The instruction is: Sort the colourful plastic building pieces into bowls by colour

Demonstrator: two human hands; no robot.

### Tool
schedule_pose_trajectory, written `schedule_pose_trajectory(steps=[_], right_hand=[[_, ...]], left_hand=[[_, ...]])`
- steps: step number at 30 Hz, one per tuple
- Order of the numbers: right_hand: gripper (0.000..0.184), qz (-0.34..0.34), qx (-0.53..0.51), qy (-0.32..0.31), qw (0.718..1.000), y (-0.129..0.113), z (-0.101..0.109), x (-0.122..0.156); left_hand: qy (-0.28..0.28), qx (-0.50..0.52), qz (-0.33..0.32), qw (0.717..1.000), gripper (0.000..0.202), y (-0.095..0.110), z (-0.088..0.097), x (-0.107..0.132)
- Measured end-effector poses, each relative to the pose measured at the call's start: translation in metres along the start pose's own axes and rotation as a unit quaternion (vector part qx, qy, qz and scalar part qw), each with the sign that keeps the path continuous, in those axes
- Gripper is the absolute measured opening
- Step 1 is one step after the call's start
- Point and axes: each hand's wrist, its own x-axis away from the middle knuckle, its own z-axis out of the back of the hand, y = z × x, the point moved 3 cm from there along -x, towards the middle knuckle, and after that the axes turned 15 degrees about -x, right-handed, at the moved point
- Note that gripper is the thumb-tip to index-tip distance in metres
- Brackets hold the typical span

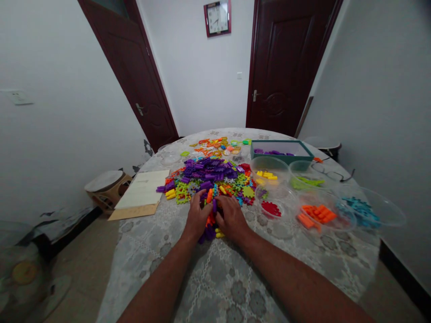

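Note:
A heap of small plastic building pieces, mostly purple with green, orange and yellow ones, lies in the middle of a round table. My left hand and my right hand rest side by side at the heap's near edge, palms down. Their fingers curl over a small cluster of orange, purple and yellow pieces between them. Whether either hand actually grips a piece is hidden under the fingers.
Clear bowls stand at the right: yellow pieces, green, red, orange, blue. A teal box holds purple pieces. Glasses, papers, a stool at the left.

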Motion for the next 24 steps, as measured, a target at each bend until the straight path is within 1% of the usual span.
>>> schedule_pose_trajectory(steps=[3,5,7,9,12,14,16,19,21,24], right_hand=[[0.040,-0.006,-0.012,-0.005,1.000,0.001,-0.002,0.000],[0.037,0.000,-0.024,-0.001,1.000,0.000,-0.003,0.000],[0.033,0.013,-0.039,0.002,0.999,-0.001,-0.004,0.000],[0.033,0.028,-0.051,-0.003,0.998,-0.003,-0.005,0.000],[0.042,0.045,-0.057,-0.016,0.997,-0.008,-0.006,0.000],[0.045,0.059,-0.057,-0.030,0.996,-0.012,-0.008,0.000],[0.046,0.073,-0.052,-0.043,0.995,-0.016,-0.009,0.001],[0.049,0.086,-0.039,-0.043,0.995,-0.021,-0.010,0.003],[0.050,0.090,-0.036,-0.040,0.995,-0.022,-0.010,0.003],[0.051,0.087,-0.042,-0.029,0.995,-0.023,-0.008,0.004]], left_hand=[[0.046,-0.047,-0.005,0.998,0.063,0.002,-0.004,-0.002],[0.059,-0.050,0.002,0.997,0.068,0.006,-0.007,-0.003],[0.058,-0.018,0.013,0.998,0.069,0.009,-0.008,-0.003],[0.051,0.017,0.024,0.998,0.068,0.011,-0.008,-0.003],[0.043,0.044,0.032,0.998,0.063,0.012,-0.005,-0.002],[0.046,0.095,0.050,0.993,0.060,0.011,-0.004,-0.002],[0.045,0.186,0.075,0.979,0.058,0.008,-0.006,-0.002],[0.030,0.322,0.099,0.941,0.058,0.005,-0.011,-0.004],[0.021,0.381,0.111,0.918,0.057,0.002,-0.013,-0.006],[0.009,0.433,0.137,0.891,0.059,-0.001,-0.013,-0.009]])
